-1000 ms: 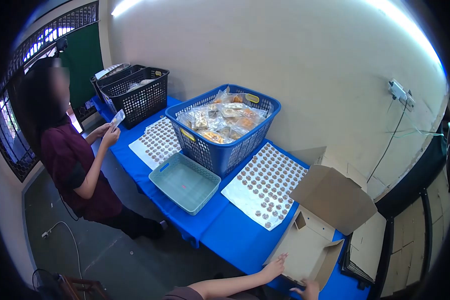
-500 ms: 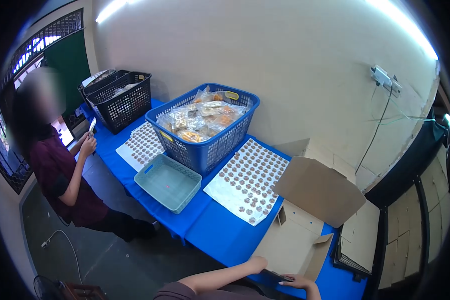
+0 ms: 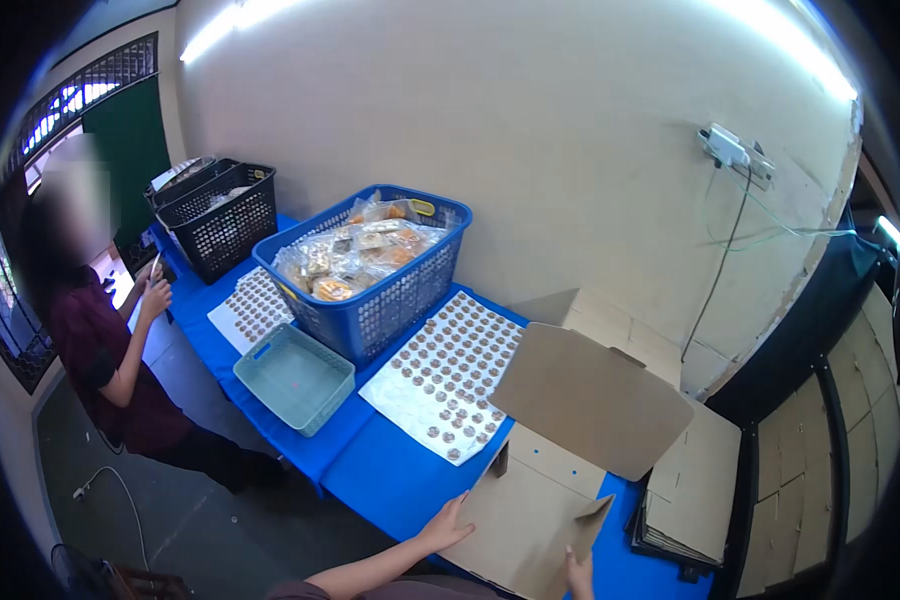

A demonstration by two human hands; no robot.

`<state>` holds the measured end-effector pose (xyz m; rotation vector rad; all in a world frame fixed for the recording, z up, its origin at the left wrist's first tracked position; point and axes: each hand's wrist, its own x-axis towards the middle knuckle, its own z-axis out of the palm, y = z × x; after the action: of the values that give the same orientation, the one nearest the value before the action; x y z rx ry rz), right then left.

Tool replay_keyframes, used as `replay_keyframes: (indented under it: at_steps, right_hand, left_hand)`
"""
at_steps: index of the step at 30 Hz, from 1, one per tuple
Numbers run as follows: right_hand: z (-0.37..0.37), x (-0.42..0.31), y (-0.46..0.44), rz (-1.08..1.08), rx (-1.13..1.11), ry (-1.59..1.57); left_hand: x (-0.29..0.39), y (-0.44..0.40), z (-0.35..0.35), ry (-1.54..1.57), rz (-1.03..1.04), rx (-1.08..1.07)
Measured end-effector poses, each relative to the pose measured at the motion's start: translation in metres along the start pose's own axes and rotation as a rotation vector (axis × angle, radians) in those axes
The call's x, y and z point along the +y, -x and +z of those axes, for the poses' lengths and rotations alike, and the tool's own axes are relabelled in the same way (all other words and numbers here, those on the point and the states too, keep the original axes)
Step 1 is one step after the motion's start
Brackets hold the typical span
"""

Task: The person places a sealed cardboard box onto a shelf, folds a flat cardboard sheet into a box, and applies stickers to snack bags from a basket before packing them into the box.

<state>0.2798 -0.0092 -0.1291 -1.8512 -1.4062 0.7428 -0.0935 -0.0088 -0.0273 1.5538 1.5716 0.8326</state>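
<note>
Box, plain brown card, lies open on the blue-draped desk in the head view. Left hand rests at its left edge — whether that grip closes, I cannot tell — while right hand clasps the right wall, seemingly steadying it. Beyond: stiff lid, spotted white sheet, pale-green tray, lattice-sided plastic basket.

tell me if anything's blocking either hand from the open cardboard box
Nothing visible stands in the way: the left hand touches the cardboard box at its left edge, and the right hand touches its right side. The raised brown flap is at the far end, clear of both hands.
</note>
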Motion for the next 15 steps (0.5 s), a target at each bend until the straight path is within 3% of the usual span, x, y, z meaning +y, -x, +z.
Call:
replay_keyframes:
  at_steps: [3,4,7,10,15]
  right_hand:
    - [0.01,-0.015,0.004,0.138,0.098,-0.094]
    - [-0.008,-0.058,0.008,0.212,0.028,0.047]
    - [-0.014,-0.094,0.012,0.123,0.183,0.098]
    - [-0.01,-0.076,-0.009,0.168,0.059,0.115]
    - [-0.024,-0.099,-0.042,0.17,0.088,0.028]
  left_hand:
    - [-0.002,-0.014,0.015,-0.058,0.067,0.006]
    - [-0.003,-0.017,0.014,-0.07,0.08,0.011]
    - [-0.005,-0.023,0.016,-0.019,0.083,0.028]
    - [0.002,-0.03,0.019,-0.103,0.076,0.062]
    - [0.014,-0.057,0.026,-0.089,0.025,0.075]
